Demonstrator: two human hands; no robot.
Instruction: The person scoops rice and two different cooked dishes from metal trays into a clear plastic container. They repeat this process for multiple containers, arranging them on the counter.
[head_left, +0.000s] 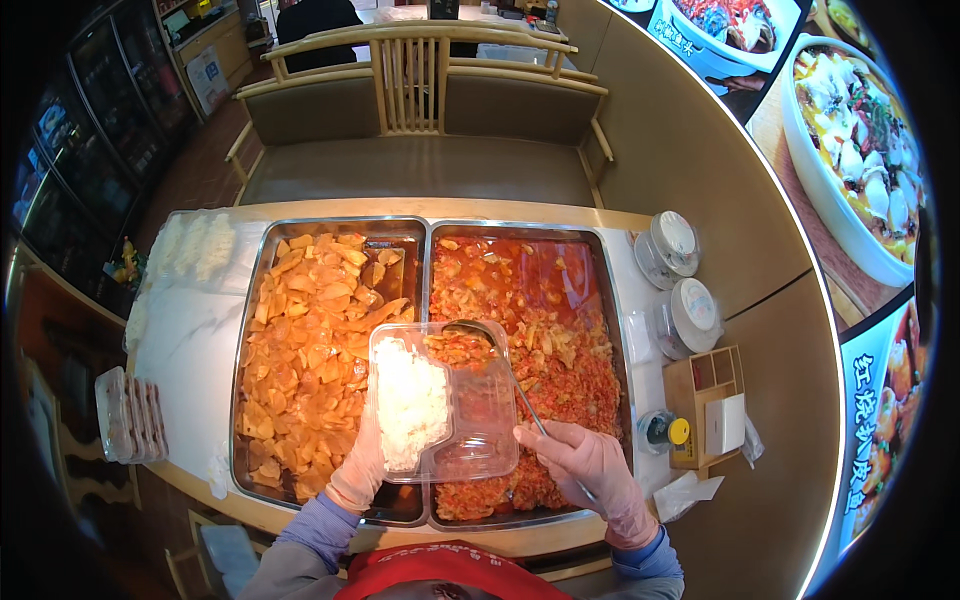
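Note:
My gloved left hand (360, 465) grips the left side of a clear plastic meal container (480, 469), held over the two metal trays. White rice (409, 405) fills its left compartment, and some reddish food (459, 349) shows at its upper right part. In my gloved right hand (589, 469) is the handle of a metal ladle (517, 382), whose bowl lies at the container's top. Beneath, the left tray (259, 300) holds sliced potato-like pieces (300, 390) in sauce. The right tray (613, 315) holds chopped red food (577, 382) in red, oily liquid.
Rice-filled containers (199, 244) stand at the table's back left, stacked containers (131, 416) at its left edge. Lidded tubs (690, 315), a yellow-capped bottle (664, 431) and a wooden box (701, 405) line the right. A bench (420, 169) stands behind; a person (319, 30) is beyond.

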